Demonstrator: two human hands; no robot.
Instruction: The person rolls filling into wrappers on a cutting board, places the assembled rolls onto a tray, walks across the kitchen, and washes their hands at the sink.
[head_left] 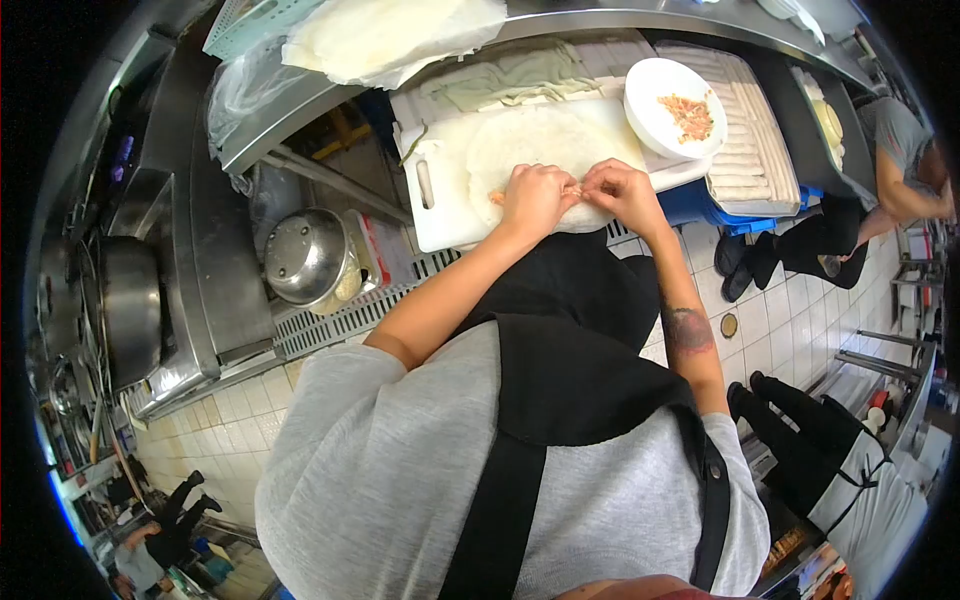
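On a white cutting board point(436, 225) lies a round, pale wrapper sheet point(545, 130). Both my hands are at its near edge. My left hand point(537, 200) has its fingers closed over a strip of orange, shredded filling point(497, 198), part of which shows beside it. Close by on the right, my right hand point(620, 192) pinches at the same strip with fingertips together. The hands hide most of the filling. A white bowl point(645, 95) with more of this filling stands at the board's right corner.
Right of the bowl is a tray point(750, 207) of several rows of pale rolls. A green cloth point(510, 78) lies behind the board. A stack of wrapper sheets point(395, 40) rests on the steel shelf above. A metal pot point(305, 255) sits lower left. Co-workers stand at the right.
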